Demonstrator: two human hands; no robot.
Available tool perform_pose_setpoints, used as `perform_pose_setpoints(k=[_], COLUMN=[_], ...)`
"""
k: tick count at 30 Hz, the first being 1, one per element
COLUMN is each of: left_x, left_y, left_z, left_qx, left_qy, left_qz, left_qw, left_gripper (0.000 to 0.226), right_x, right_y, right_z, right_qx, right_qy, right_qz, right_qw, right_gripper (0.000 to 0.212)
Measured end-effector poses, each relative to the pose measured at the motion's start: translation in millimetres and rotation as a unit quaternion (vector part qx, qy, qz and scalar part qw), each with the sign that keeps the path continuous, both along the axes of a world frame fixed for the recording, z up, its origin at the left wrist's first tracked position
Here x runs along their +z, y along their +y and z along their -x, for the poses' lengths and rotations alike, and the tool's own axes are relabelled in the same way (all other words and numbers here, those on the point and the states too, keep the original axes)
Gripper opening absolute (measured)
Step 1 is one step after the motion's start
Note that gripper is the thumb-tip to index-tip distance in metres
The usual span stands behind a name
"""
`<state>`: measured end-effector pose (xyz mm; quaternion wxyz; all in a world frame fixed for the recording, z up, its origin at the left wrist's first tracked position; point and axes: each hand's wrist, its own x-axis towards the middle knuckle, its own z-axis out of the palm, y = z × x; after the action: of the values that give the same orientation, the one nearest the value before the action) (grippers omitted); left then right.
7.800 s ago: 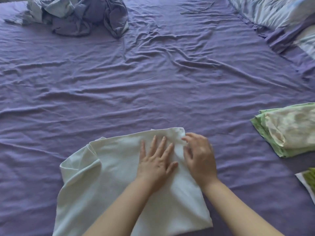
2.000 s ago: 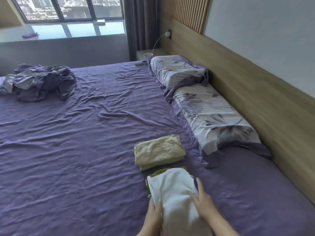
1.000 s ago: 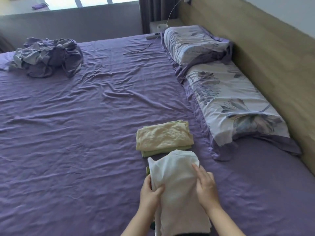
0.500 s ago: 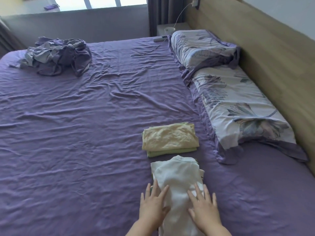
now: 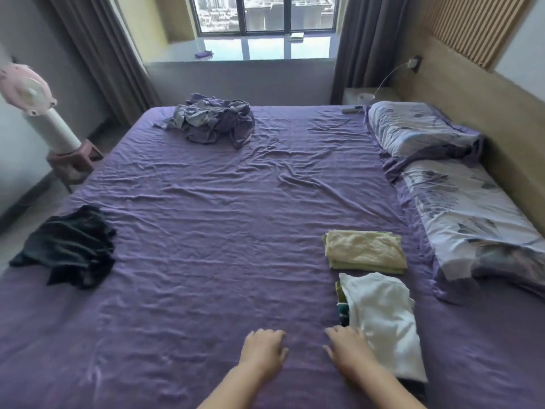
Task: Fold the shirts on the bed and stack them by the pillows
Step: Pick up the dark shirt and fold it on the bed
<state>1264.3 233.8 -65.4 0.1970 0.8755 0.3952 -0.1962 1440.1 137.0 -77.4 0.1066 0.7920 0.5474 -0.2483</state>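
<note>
Head camera looks along the purple-sheeted bed, and the coming move, as I judge it, turns on the crumpled black shirt lying far off to the left near the bed's left edge, well apart from both hands. The left hand is the nearer of the two and rests on the sheet with fingers loosely bent, holding nothing. The right hand also lies spread and empty, its far side touching the folded white shirt. That white shirt tops a pile whose long axis runs away from the person, just beside the floral pillow; a folded pale yellow and green shirt sits just beyond it. The black shirt's long axis runs roughly from its near-left corner up toward the right.

Which garments lie under the white shirt is hard to tell; only green and dark edges show. A rumpled purple-grey heap of cloth at the far end may be bedding or clothing.
</note>
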Motion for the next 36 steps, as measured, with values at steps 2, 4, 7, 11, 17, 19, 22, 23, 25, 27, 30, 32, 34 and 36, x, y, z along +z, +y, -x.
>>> perform_pose_setpoints(k=[2,4,7,11,17,19,22,23,25,27,30,32,34,36], left_x=[17.4,33.1,51.7,65.2,84.9,89.2,87.4,85.3,80.8,75.8,67.4,62.5,57.4,53.4], left_y=[11.5,22.9,37.6,57.2,73.9,85.4,104.0,110.8,126.6,146.4,179.6,207.7,235.4,263.4], left_z=[44.0,90.9,171.7,283.1,427.6,462.8,500.1,508.9,521.5,529.8,535.4,535.7,534.8,532.9], left_qx=[-0.003,-0.006,-0.013,0.002,0.108,0.145,0.206,0.218,0.238,0.248,0.260,0.275,0.277,0.283], left_qy=[0.002,0.004,0.012,0.032,0.037,0.033,0.018,0.013,0.003,0.003,0.006,0.001,-0.002,-0.010], left_qz=[-0.014,-0.030,-0.052,-0.068,-0.057,-0.065,-0.069,-0.068,-0.062,-0.050,-0.025,-0.012,0.002,0.008], left_qw=[1.000,1.000,0.998,0.997,0.992,0.987,0.976,0.973,0.969,0.967,0.965,0.961,0.961,0.959], left_gripper=[0.040,0.039,0.040,0.043,0.044,0.043,0.043,0.043,0.043,0.044,0.042,0.041,0.039,0.038], right_x=[12.8,26.3,41.0,54.9,79.0,84.7,86.3,85.9,82.2,75.5,62.2,52.4,47.0,42.3], right_y=[17.1,34.9,59.1,94.6,146.2,166.8,196.6,206.8,228.0,249.4,281.8,308.0,333.1,358.8], right_z=[41.6,89.8,172.3,277.0,396.3,424.9,455.8,463.5,477.2,487.5,497.8,500.8,504.1,505.9], right_qx=[0.019,0.032,0.042,0.086,0.156,0.176,0.201,0.208,0.216,0.216,0.210,0.202,0.195,0.194], right_qy=[-0.001,-0.003,-0.001,0.018,0.065,0.064,0.058,0.056,0.057,0.060,0.076,0.092,0.096,0.097], right_qz=[-0.013,-0.027,-0.045,-0.061,-0.025,-0.019,-0.026,-0.033,-0.046,-0.059,-0.058,-0.051,-0.047,-0.049], right_qw=[1.000,0.999,0.998,0.994,0.985,0.982,0.978,0.976,0.974,0.973,0.973,0.974,0.975,0.975], right_gripper=[0.037,0.036,0.035,0.036,0.039,0.038,0.036,0.036,0.037,0.038,0.037,0.037,0.037,0.037])
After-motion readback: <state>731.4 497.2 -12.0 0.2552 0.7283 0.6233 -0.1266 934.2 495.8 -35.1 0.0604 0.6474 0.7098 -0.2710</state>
